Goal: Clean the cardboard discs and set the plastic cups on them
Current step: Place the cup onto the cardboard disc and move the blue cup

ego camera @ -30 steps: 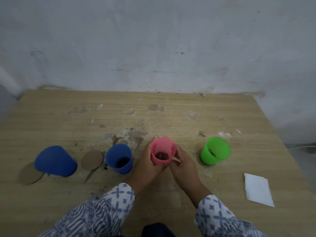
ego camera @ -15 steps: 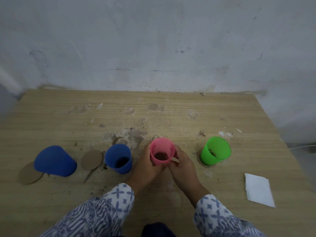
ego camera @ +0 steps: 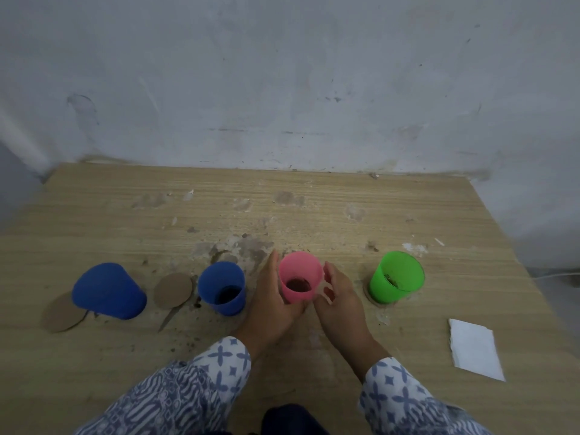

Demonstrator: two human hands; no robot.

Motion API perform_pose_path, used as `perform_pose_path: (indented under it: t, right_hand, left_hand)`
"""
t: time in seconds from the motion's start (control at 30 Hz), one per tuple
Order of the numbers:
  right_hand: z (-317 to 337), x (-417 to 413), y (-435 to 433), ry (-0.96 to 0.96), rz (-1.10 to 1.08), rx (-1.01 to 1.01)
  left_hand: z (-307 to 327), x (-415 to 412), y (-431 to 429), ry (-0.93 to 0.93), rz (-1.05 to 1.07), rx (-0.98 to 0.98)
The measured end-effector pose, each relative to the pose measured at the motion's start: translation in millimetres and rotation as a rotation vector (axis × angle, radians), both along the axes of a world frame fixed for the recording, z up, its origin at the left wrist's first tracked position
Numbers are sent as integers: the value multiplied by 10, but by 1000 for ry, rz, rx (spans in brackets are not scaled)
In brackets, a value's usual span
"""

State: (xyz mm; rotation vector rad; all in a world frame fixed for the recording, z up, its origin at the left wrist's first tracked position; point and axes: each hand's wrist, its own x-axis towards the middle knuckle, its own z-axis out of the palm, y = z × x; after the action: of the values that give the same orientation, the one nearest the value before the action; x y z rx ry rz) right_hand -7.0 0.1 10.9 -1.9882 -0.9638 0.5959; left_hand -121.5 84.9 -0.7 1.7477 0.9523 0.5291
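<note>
Four plastic cups stand in a row: an inverted blue cup [ego camera: 108, 290] at 9 o'clock overlapping a brown cardboard disc [ego camera: 61, 315], an upright blue cup [ego camera: 222, 287] with dark residue inside, an upright pink cup [ego camera: 299, 277] at the centre (brownish residue at its bottom), and a green cup [ego camera: 397, 277] at 3 o'clock. A second, bare disc [ego camera: 172, 290] lies flat between the two blue cups. The green cup sits on a disc [ego camera: 370, 295] whose edge just peeks out at its base.
</note>
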Motion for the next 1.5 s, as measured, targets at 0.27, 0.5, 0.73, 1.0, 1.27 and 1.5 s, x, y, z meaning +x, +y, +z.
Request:
perform_pose_path:
  t: [0.27, 0.5, 0.73, 1.0, 1.27, 1.5]
  right_hand:
    - [262, -9, -62, -192, 28, 21]
    - [496, -109, 84, -310, 149, 166]
    - [693, -353, 267, -319, 308, 277]
    - [677, -752, 453, -324, 441, 241]
    - [488, -1121, 709, -325, 320, 35]
    - [333, -1361, 773, -260, 142, -121]
  left_hand:
    - [211, -57, -62, -18, -4, 124]
    - [472, -182, -64, -94, 7, 240]
    - [648, -437, -17, -137, 97, 381]
    - [589, -949, 166, -46, 174, 321]
    - [413, -1355, 589, 49, 49, 213]
    - [238, -1397, 855, 67, -196, -8]
